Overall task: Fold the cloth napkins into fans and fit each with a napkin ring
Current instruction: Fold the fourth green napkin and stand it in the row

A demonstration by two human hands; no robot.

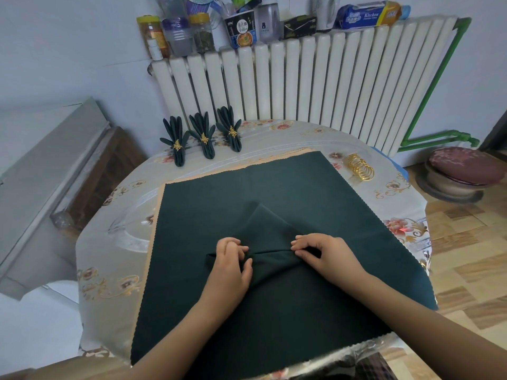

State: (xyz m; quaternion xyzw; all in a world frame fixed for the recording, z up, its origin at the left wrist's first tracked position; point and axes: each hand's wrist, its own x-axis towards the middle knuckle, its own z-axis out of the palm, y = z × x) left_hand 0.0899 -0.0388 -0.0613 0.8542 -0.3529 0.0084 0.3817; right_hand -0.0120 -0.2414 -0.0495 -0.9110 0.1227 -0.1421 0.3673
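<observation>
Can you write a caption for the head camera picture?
Both hands pinch pleats into a green napkin.

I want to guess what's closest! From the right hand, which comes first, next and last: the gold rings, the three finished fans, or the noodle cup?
1. Gold rings: on the table, beyond the right hand and to its right.
2. Finished fans: at the table's far left edge.
3. Noodle cup: up on the radiator, farthest.

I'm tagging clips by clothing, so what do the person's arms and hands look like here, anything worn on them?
Both forearms are bare right to the bottom edge of the picture: no sleeves show. The left hand and the right hand wear no gloves, and no watch, bracelet or ring is visible on either. The fingernails look short and unpainted, though they are too small to be sure.
</observation>
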